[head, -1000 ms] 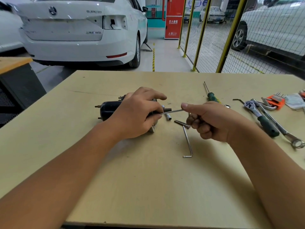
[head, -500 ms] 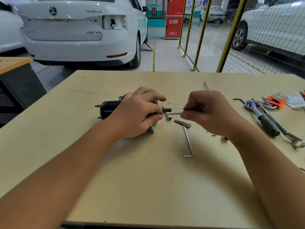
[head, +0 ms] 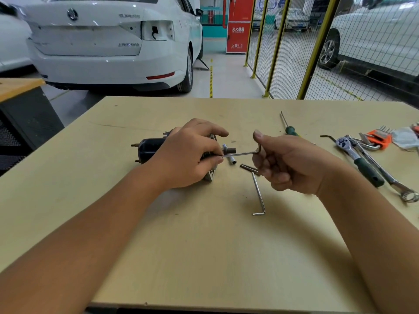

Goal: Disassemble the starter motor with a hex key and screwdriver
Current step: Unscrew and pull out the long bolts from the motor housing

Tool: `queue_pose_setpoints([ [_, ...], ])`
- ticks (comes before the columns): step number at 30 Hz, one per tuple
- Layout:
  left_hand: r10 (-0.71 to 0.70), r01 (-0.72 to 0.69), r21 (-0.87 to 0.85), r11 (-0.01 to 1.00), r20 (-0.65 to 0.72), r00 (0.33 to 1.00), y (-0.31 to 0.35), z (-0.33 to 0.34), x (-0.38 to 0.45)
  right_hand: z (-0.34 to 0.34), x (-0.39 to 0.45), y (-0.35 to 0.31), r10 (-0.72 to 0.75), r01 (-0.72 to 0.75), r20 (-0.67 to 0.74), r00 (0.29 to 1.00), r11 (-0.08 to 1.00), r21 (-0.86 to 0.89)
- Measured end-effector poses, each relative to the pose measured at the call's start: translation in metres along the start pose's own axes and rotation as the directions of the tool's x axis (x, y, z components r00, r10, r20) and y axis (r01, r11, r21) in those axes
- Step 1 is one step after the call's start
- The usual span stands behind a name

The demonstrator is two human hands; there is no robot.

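Observation:
The black starter motor (head: 150,149) lies on its side on the wooden table (head: 204,257). My left hand (head: 188,155) grips its right end, fingers curled round the silver flange. A hex key (head: 242,153) runs level from the motor's end face to my right hand (head: 288,164), which holds its bent short arm with the thumb pointing up. A second, longer hex key (head: 259,196) lies loose on the table below it. The green-handled screwdriver (head: 288,128) rests further back, beyond my right hand.
A small socket (head: 231,160) and a short bolt (head: 248,167) lie just right of the motor. A ratchet (head: 358,158), a combination spanner (head: 399,188) and an orange hex key set (head: 377,138) sit at the table's right side. Cars and a yellow mesh fence stand behind.
My right hand has turned the hex key: half a second ago the hand was rolled over the key, now it has rolled back with the thumb up. My left hand and the motor stayed put.

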State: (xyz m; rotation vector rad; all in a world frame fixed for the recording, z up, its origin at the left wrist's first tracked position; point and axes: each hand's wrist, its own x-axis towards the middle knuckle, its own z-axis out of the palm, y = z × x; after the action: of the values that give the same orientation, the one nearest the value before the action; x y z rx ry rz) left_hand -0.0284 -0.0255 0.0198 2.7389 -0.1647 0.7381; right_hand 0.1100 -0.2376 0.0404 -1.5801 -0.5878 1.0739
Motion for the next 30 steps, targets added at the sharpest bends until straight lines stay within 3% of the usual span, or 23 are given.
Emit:
queue_pose_setpoints([
  [4, -0.004, 0.004, 0.004, 1.0, -0.002, 1.0, -0.001, 0.002, 0.0, -0.005, 0.0, 0.001, -0.055, 0.054, 0.032, 0.998, 0.998, 0.045],
  [7, -0.006, 0.006, -0.015, 1.0, -0.007, 1.0, -0.002, 0.002, 0.0, -0.009, -0.001, 0.003, -0.19, 0.19, 0.018, 0.982, 0.97, -0.153],
  [8, -0.006, 0.006, -0.019, 1.0, -0.002, 1.0, -0.003, 0.001, 0.0, -0.009, -0.002, 0.004, -0.267, 0.252, 0.0, 0.964, 0.911, -0.326],
  [10, -0.008, 0.008, -0.011, 1.0, 0.015, 1.0, -0.003, -0.001, 0.0, -0.006, -0.005, 0.002, -0.45, 0.328, -0.009, 0.893, 0.664, -0.672],
  [11, -0.013, 0.014, -0.006, 1.0, 0.022, 1.0, -0.002, -0.001, -0.001, -0.004, -0.004, 0.002, -0.521, 0.335, -0.007, 0.853, 0.56, -0.758],
  [13, -0.03, 0.03, -0.002, 1.0, 0.028, 0.999, -0.002, -0.002, 0.0, -0.001, -0.002, 0.002, -0.607, 0.325, -0.052, 0.793, 0.494, -0.807],
  [15, -0.041, 0.041, -0.006, 0.999, 0.026, 0.999, 0.0, -0.002, 0.001, 0.001, 0.001, 0.003, -0.605, 0.297, -0.13, 0.785, 0.553, -0.779],
  [16, -0.045, 0.046, -0.011, 0.999, 0.026, 0.999, 0.001, -0.002, 0.001, 0.003, 0.002, 0.003, -0.558, 0.276, -0.177, 0.811, 0.631, -0.725],
  [18, -0.055, 0.055, -0.017, 0.998, 0.029, 0.998, 0.002, -0.003, 0.001, 0.007, 0.003, 0.004, -0.385, 0.172, -0.289, 0.876, 0.811, -0.559],
  [20, -0.061, 0.061, -0.006, 0.998, 0.031, 0.998, 0.003, -0.003, 0.001, 0.008, 0.004, 0.004, -0.199, 0.039, -0.346, 0.917, 0.907, -0.418],
  [24, -0.047, 0.047, 0.009, 0.999, 0.018, 0.999, 0.003, -0.001, 0.0, 0.005, 0.005, 0.003, 0.019, -0.084, -0.279, 0.96, 0.972, -0.221],
  [30, -0.027, 0.027, 0.029, 0.999, 0.014, 1.0, -0.001, 0.0, 0.0, 0.003, 0.008, 0.005, 0.068, -0.076, -0.232, 0.97, 0.997, -0.027],
])
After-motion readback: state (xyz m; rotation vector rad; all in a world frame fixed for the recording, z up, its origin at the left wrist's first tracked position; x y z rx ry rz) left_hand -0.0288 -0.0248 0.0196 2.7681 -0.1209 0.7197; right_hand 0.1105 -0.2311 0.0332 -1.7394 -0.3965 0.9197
